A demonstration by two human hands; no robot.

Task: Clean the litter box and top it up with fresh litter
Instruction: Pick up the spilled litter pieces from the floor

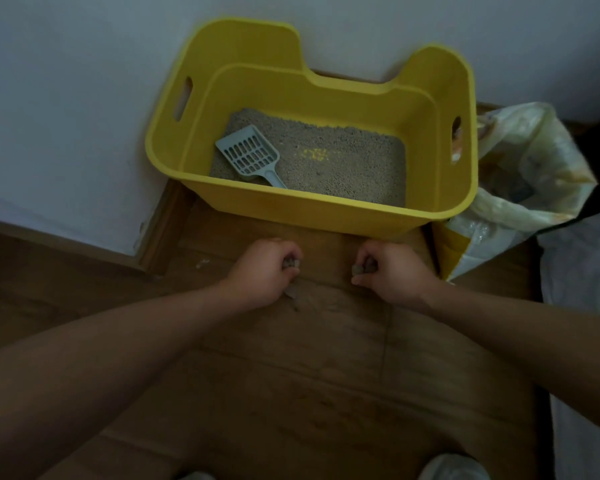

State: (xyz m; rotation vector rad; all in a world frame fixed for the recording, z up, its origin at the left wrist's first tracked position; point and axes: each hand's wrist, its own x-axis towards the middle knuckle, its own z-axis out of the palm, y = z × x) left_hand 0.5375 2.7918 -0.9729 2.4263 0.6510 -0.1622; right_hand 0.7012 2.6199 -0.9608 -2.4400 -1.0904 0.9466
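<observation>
A yellow litter box [326,211] stands against the white wall on the wooden floor. Grey litter [343,164] covers its bottom thinly, with a bare yellow patch in the middle. A grey-blue slotted scoop [248,156] lies on the litter at the left. In front of the box, my left hand [262,271] grips grey litter clumps [290,263] in curled fingers. My right hand [394,271] holds grey clumps [362,266] the same way. Both hands hover low over the floor, a short gap between them.
An open litter bag [520,188], white and yellow, leans at the box's right side. A wooden baseboard [153,237] runs along the wall at left. A pale cloth [582,306] lies at the far right. The wooden floor [309,375] stretches toward me.
</observation>
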